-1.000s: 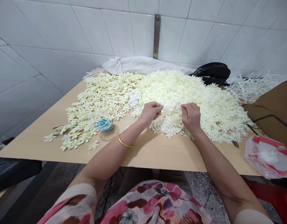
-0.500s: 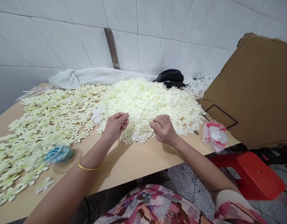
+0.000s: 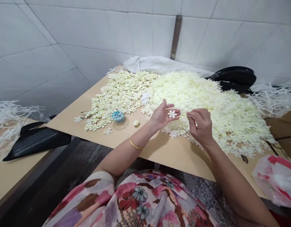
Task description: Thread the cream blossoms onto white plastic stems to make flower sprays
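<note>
My left hand [image 3: 159, 116] is turned palm up over the table, its fingers spread. A small white artificial flower [image 3: 172, 114] lies against those fingers. To its right, my right hand [image 3: 202, 126] is closed in a pinch, thumb against fingertips; whatever it holds is too small to make out. Both hands are just in front of a large heap of pale cream artificial flowers [image 3: 195, 91]. Flatter flowers [image 3: 121, 91] lie spread on the left of the table [image 3: 145, 148]. A blue and white bundle [image 3: 118, 116] and a small flower cluster [image 3: 136, 123] sit left of my left hand.
A black bag [image 3: 235, 77] and white cloth [image 3: 166, 64] lie behind the heap by the tiled wall. White stringy strands [image 3: 278, 97] and a plastic bag with red print [image 3: 275, 179] are on the right. A second table [image 3: 24, 176] stands at the left, bearing a black item [image 3: 38, 143].
The view has swung left. My left hand has opened from a pinch to palm up, showing a flower at its fingers. My right hand stays pinched.
</note>
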A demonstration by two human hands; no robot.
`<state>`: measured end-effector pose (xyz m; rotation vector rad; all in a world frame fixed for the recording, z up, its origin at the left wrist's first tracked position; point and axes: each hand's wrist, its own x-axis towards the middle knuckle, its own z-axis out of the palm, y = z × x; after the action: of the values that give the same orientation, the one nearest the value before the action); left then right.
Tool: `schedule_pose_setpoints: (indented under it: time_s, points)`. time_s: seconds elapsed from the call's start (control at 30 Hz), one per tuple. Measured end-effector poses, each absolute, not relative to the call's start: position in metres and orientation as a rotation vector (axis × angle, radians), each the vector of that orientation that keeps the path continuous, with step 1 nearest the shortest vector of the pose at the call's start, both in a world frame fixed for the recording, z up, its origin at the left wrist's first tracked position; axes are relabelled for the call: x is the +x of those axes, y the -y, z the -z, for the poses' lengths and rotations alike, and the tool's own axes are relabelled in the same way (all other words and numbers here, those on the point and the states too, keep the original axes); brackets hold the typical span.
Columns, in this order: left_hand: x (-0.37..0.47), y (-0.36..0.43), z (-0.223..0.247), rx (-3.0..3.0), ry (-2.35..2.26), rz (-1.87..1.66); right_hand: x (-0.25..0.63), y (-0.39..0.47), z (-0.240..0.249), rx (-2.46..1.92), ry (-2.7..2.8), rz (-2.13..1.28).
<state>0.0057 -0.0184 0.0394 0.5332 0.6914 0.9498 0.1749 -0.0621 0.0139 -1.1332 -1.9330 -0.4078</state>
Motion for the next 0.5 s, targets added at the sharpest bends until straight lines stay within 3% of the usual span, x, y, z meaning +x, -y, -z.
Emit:
schedule_pose_setpoints:
  time_s: [0.5]
  points:
    - [0.026, 0.020, -0.039, 0.677, -0.631, -0.897, 0.161, 0.049, 0.001, -1.292, 1.942, 0.291]
